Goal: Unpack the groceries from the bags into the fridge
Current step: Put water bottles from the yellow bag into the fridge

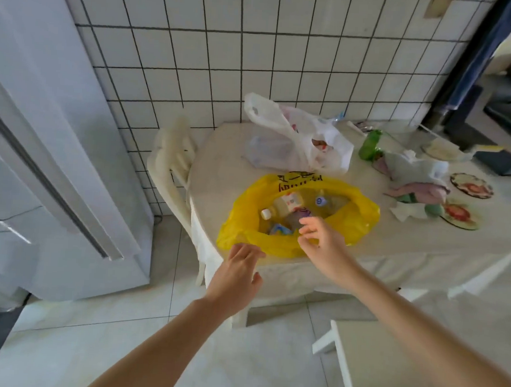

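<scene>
Both bare arms reach out over the tiled floor toward the table [303, 274]. The left hand [237, 274] hangs at the table's near edge, fingers loosely spread and holding nothing, its tips just beside the near rim of the yellow bag [345, 225]. The right hand [320, 237] hovers over that rim, fingers relaxed and apart, gripping nothing; I cannot tell whether they brush the plastic.

The yellow bag lies open on the table, and inside it a bottle [278, 208] with a white cap lies on its side among other small packs. Just behind it sits a white bag [296, 142], slumped, with something red showing through its mouth. To the right lie a green bottle [370, 146], crumpled cloths [416, 179] and two round mats [471, 185].

A white chair [172, 164] stands between the table and the tiled wall. The fridge [50, 151] stands at the left, doors closed.
</scene>
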Demonstrator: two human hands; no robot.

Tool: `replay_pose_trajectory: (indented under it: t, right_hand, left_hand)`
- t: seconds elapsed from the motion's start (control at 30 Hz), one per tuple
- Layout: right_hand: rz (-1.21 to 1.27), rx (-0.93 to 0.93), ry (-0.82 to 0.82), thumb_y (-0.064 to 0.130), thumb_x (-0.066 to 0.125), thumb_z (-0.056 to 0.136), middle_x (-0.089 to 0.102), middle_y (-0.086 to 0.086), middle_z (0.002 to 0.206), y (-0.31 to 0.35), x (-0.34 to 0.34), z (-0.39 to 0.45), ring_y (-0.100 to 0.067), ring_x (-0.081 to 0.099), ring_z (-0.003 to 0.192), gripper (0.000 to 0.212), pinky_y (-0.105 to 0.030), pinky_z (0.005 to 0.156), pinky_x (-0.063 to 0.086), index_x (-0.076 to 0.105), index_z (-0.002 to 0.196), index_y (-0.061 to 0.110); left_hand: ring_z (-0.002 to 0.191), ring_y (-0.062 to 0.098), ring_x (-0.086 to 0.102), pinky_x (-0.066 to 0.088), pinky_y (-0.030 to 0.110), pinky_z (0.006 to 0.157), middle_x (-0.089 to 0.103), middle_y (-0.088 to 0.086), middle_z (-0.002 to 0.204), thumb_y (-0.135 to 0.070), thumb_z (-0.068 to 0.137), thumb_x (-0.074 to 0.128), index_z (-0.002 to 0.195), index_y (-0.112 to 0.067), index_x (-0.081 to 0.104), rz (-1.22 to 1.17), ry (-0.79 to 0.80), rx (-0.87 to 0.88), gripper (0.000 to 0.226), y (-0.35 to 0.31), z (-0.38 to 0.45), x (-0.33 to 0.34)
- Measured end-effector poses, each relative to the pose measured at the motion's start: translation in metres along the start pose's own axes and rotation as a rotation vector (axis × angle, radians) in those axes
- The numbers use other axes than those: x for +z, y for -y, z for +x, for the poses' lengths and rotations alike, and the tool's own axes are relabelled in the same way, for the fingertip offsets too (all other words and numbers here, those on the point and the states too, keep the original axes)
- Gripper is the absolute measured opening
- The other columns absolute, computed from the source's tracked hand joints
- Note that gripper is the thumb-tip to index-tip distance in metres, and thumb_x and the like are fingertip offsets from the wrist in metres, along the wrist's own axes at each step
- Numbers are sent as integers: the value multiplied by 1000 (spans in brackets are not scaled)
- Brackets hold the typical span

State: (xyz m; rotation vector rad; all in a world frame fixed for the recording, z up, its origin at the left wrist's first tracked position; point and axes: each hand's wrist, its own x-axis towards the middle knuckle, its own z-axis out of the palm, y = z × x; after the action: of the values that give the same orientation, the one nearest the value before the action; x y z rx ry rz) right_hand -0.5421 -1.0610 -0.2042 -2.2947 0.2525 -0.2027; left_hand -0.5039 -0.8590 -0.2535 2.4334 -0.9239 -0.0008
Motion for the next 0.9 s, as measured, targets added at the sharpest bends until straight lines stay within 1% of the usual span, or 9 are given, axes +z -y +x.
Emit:
replay_pose_trajectory:
  t: [0.23, 0.37, 0.47, 0.53, 0.57, 0.63, 0.73, 0.83, 0.9]
  right_hand:
    - [-260, 17, 79, 22, 64, 89, 59, -7, 121, -84, 3, 53, -23, 55, 113, 36, -30, 92, 44, 55, 122, 9]
    - [-460, 40, 188, 29, 55, 94, 47, -9, 137, -121, 18, 91, -28, 40, 127, 46, -37, 103, 37, 45, 135, 11]
    - [-712, -34, 306, 29, 41, 100, 33, -8, 150, -147, 27, 112, -31, 26, 139, 50, -40, 112, 25, 29, 145, 14]
    - [-771, -14, 370, 31, 36, 101, 21, -3, 156, -161, 31, 120, -33, 13, 144, 53, -44, 116, 18, 18, 149, 20]
    - [-787, -21, 391, 33, 36, 101, 23, -2, 155, -165, 31, 122, -33, 13, 144, 52, -45, 116, 16, 20, 149, 21]
    - [-859, -106, 390, 37, 39, 98, 38, -7, 145, -175, 27, 125, -30, 26, 138, 47, -42, 115, 18, 35, 141, 18]
    - [-911, -222, 414, 40, 56, 90, 58, -9, 126, -188, 17, 121, -28, 46, 127, 42, -43, 109, 33, 55, 124, 14]
    - [-881, -281, 448, 36, 82, 66, 70, -4, 87, -203, 10, 108, -25, 68, 91, 30, -38, 84, 54, 70, 85, 17]
    - [-858, -287, 436, 38, 89, 51, 64, 2, 70, -213, 5, 98, -18, 67, 68, 34, -28, 66, 55, 66, 68, 20]
  left_hand:
    - [136, 13, 27, 27, 24, 109, 45, -5, 141, -17, 92, 52, 137, -21, 47, 56, 139, -24, 45, 11, 67, 37]
    - [137, 13, 25, 31, 26, 109, 42, -3, 143, -21, 93, 50, 141, -20, 41, 94, 238, -55, 48, 35, 111, 62]
    - [134, 17, 29, 34, 28, 107, 47, 0, 138, -23, 94, 52, 134, -17, 48, 96, 277, -49, 40, 50, 133, 72]
    - [133, 18, 32, 32, 27, 105, 51, 0, 134, -27, 95, 52, 128, -16, 52, 120, 284, -5, 35, 59, 143, 78]
    - [133, 19, 34, 31, 27, 105, 53, 1, 132, -31, 96, 50, 126, -15, 54, 137, 293, 15, 34, 63, 147, 81]
    - [128, 23, 43, 34, 31, 104, 59, 2, 124, -41, 96, 39, 121, -14, 59, 181, 332, 35, 41, 71, 152, 87]
    - [106, 24, 57, 43, 35, 96, 66, 1, 106, -52, 89, 22, 106, -16, 66, 235, 367, 38, 59, 86, 152, 94]
    - [80, 25, 62, 49, 34, 77, 64, 2, 83, -49, 93, 28, 79, -16, 64, 253, 306, -52, 51, 94, 148, 94]
    - [81, 27, 63, 47, 35, 74, 64, 4, 88, -43, 98, 39, 82, -13, 65, 226, 323, -194, 42, 101, 143, 93]
